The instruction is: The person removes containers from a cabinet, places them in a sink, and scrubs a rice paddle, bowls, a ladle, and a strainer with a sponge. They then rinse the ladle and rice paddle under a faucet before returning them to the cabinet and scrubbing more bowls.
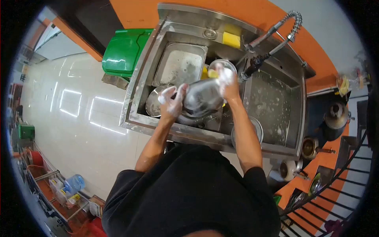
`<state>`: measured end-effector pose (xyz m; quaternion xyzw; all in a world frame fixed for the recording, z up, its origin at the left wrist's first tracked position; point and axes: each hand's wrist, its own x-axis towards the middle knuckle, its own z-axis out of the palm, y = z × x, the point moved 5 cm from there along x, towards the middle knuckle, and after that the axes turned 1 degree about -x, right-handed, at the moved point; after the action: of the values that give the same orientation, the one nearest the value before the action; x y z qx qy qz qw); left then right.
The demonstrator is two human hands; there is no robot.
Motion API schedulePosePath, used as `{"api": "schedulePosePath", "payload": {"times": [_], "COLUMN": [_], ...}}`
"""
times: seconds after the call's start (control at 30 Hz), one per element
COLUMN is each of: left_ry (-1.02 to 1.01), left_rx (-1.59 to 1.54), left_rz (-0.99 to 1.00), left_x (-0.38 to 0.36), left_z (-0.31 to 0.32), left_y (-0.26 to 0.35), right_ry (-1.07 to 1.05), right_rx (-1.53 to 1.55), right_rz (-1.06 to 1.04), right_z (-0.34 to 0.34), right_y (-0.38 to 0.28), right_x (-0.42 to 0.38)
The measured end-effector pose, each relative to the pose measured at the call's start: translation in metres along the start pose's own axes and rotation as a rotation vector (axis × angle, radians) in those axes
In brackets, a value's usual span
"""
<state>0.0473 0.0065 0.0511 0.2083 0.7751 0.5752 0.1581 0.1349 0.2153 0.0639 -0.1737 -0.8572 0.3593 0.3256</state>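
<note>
A shiny metal pot (203, 98), smeared by motion, is held tilted over the left basin of the steel sink. My left hand (172, 103), covered in suds, grips the near-left side of the pot, its fingers curled up. At the pot's upper right end is my right hand (229, 85), thick with white foam; it is closed on a pale yellow sponge (213, 74), blurred and partly hidden by foam. Behind that hand stands a round metal container (223, 64). A metal bowl (154, 103) lies left of my left hand, below a rectangular steel pan (178, 63) holding cloudy water.
A spring-hose faucet (272, 49) rises behind the divider. The right basin (272, 106) holds foamy water. A round metal lid or bowl (254, 128) sits under my right forearm. On the back ledge lies a yellow sponge block (231, 40). A green bin (128, 51) stands left.
</note>
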Motion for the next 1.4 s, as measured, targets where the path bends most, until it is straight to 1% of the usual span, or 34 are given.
{"api": "schedulePosePath", "payload": {"times": [0.03,0.07,0.1,0.13,0.17,0.23,0.27,0.3,0.37,0.4,0.43,0.47,0.5,0.53,0.57,0.6,0.67,0.7,0.77,0.83,0.87,0.9,0.93,1.0,1.03,1.1,1.13,1.17,1.23,1.27,1.3,1.33,1.37,1.4], "left_ry": [-0.014,-0.102,-0.201,-0.164,-0.018,0.126,0.099,0.076,0.136,0.219,0.298,0.326,0.435,0.353,0.27,0.273,0.175,0.102,0.097,0.029,-0.062,-0.074,-0.121,-0.197,-0.206,-0.398,-0.369,-0.371,-0.176,-0.189,-0.188,-0.32,-0.416,-0.554], "left_rx": [0.005,0.095,0.183,0.031,0.087,-0.012,-0.062,-0.114,-0.073,-0.072,-0.066,-0.011,-0.083,0.022,0.125,0.122,0.354,0.516,0.555,0.526,0.465,0.462,0.504,0.574,0.572,0.628,0.599,0.6,0.626,0.601,0.477,0.215,0.312,0.284], "left_rz": [0.01,0.176,0.317,0.26,0.381,0.389,0.313,0.235,0.299,0.233,0.161,0.202,0.279,0.248,0.213,0.21,0.248,0.306,0.419,0.439,0.358,0.364,0.393,0.468,0.476,0.269,0.155,0.162,0.586,0.546,0.535,0.437,0.342,0.394], "left_x": [0.005,0.009,0.0,-0.003,-0.002,0.0,0.005,0.011,0.015,0.013,0.01,0.017,0.015,0.017,0.014,0.01,0.005,0.006,-0.001,-0.005,-0.007,-0.009,-0.01,-0.014,-0.014,-0.015,-0.014,-0.011,-0.008,-0.002,0.003,0.008,0.011,0.017], "left_z": [0.005,0.014,0.023,0.019,0.013,-0.003,-0.012,-0.018,-0.02,-0.026,-0.033,-0.045,-0.052,-0.062,-0.071,-0.074,-0.068,-0.066,-0.057,-0.048,-0.044,-0.042,-0.038,-0.036,-0.037,-0.033,-0.028,-0.02,0.003,0.02,0.045,0.074,0.107,0.14], "left_y": [0.003,0.016,0.024,0.032,0.033,0.022,0.01,-0.001,0.0,0.003,0.002,-0.018,-0.022,-0.018,-0.015,-0.02,-0.038,-0.064,-0.09,-0.114,-0.125,-0.131,-0.134,-0.143,-0.145,-0.163,-0.161,-0.155,-0.115,-0.108,-0.105,-0.107,-0.107,-0.117], "right_ry": [-0.007,-0.219,-0.246,-0.189,-0.117,-0.172,-0.093,-0.109,0.008,0.01,0.141,0.273,0.439,0.603,0.546,0.459,0.377,0.336,0.251,0.181,-0.055,-0.294,-0.288,-0.42,-0.413,-0.431,-0.425,-0.398,-0.342,-0.339,-0.29,-0.24,-0.313,-0.402], "right_rx": [-0.071,-0.112,-0.324,-0.212,-0.108,0.293,0.478,0.536,0.287,0.283,0.296,0.31,0.25,0.042,0.078,-0.095,-0.33,-0.422,-0.512,-0.595,-0.723,-0.842,-0.845,-0.915,-0.917,-0.708,-0.708,-0.639,-0.5,-0.503,-0.675,-0.845,-0.806,-0.785], "right_rz": [-0.136,-0.276,-0.326,-0.234,-0.175,0.079,-0.014,0.447,0.26,0.26,0.426,0.594,0.257,0.127,0.305,0.455,0.352,0.382,0.472,0.535,0.468,0.394,0.405,0.442,0.453,0.534,0.54,0.611,0.75,0.75,0.652,0.546,0.588,0.586], "right_z": [-0.004,0.014,0.027,0.024,0.023,0.04,0.036,0.037,0.036,0.028,0.006,-0.015,-0.042,-0.061,-0.082,-0.101,-0.12,-0.124,-0.125,-0.127,-0.119,-0.111,-0.111,-0.101,-0.103,-0.1,-0.102,-0.104,-0.111,-0.111,-0.113,-0.116,-0.115,-0.11], "right_y": [-0.039,-0.045,-0.074,-0.063,-0.044,0.05,0.041,0.058,0.082,0.094,0.096,0.097,0.076,0.093,0.094,0.083,0.074,0.083,0.09,0.096,0.099,0.103,0.098,0.089,0.093,0.104,0.104,0.106,0.106,0.1,0.088,0.079,0.085,0.096], "right_x": [0.004,0.006,0.003,-0.001,0.016,0.027,0.035,0.022,0.025,0.025,0.02,0.008,-0.004,-0.023,-0.042,-0.06,-0.102,-0.126,-0.166,-0.2,-0.214,-0.229,-0.236,-0.248,-0.25,-0.257,-0.256,-0.256,-0.256,-0.251,-0.242,-0.235,-0.243,-0.253]}}
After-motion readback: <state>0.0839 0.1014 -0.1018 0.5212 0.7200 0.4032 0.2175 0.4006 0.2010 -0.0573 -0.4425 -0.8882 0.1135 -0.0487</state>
